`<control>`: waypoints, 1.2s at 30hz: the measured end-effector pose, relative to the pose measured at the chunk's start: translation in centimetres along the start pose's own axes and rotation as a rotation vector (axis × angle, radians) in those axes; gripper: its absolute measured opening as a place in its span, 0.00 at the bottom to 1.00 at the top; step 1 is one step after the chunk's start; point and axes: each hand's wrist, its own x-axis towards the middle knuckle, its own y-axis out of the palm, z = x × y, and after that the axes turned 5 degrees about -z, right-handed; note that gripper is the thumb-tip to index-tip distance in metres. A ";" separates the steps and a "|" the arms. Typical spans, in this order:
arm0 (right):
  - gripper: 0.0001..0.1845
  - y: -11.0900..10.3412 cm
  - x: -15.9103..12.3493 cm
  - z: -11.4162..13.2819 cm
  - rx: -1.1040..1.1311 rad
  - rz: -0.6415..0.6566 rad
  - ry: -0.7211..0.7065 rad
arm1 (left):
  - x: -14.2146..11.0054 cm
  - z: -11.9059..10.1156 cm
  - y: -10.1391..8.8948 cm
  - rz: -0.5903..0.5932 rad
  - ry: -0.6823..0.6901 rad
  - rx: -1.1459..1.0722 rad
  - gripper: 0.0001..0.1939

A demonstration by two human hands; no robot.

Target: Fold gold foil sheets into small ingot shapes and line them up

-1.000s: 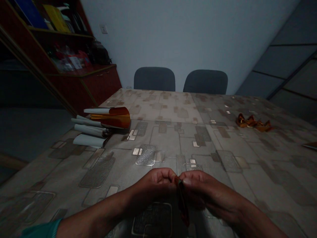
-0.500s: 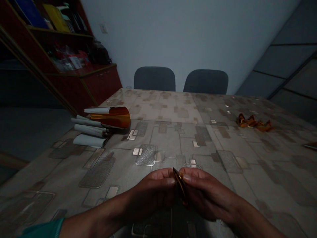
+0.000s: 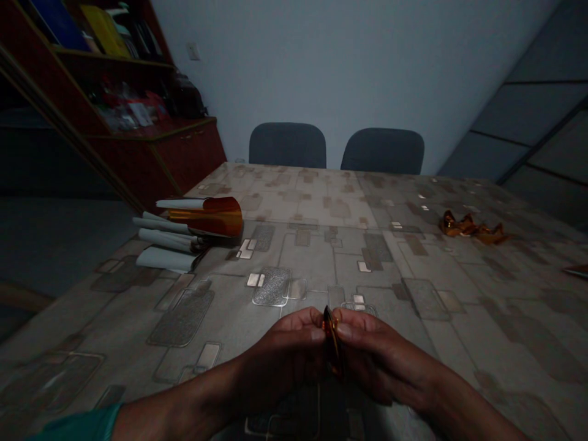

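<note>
Close to me, over the near part of the table, both hands meet on a small piece of shiny orange-gold foil paper. My left hand pinches its left side between thumb and fingers. My right hand grips the right side the same way, thumb on top. The piece looks folded and stands roughly on edge, its dark upper tip showing between the thumbs. Its lower part is in shadow and partly hidden by the fingers.
Rolled sheets, orange foil and pale-backed paper, lie at the table's left. Crumpled golden foil pieces sit at the right. The patterned tablecloth covers the table. Two chairs stand behind it, with a red cabinet at left.
The foil piece has turned slightly more upright between my fingers, and both hands have shifted a little. The things on the table have stayed put.
</note>
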 end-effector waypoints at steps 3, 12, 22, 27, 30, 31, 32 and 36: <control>0.12 -0.2 0.0 0.0 -0.022 0.012 0.014 | 0.2 0.3 -0.4 -0.049 -0.004 -0.047 0.15; 0.11 -0.3 0.2 -0.3 -0.063 0.007 0.014 | 0.2 0.3 -0.2 -0.091 0.027 0.032 0.16; 0.12 -0.2 0.2 -0.2 -0.023 -0.023 0.006 | 0.3 -0.1 0.0 -0.116 0.056 0.052 0.18; 0.14 -0.5 0.2 -0.2 -0.045 -0.074 0.019 | 0.3 0.0 -0.1 -0.133 0.063 0.045 0.17; 0.14 -0.5 0.1 -0.3 -0.086 -0.063 0.024 | 0.3 0.1 -0.1 -0.143 0.074 0.044 0.17; 0.14 -0.5 0.1 -0.3 -0.098 -0.053 0.025 | 0.3 0.1 -0.1 -0.145 0.076 0.047 0.18; 0.15 -0.5 0.1 -0.4 -0.111 -0.041 0.027 | 0.3 0.0 -0.1 -0.148 0.078 0.050 0.18; 0.14 -0.5 0.1 -0.4 -0.115 -0.025 0.027 | 0.3 0.1 0.0 -0.171 0.078 0.076 0.18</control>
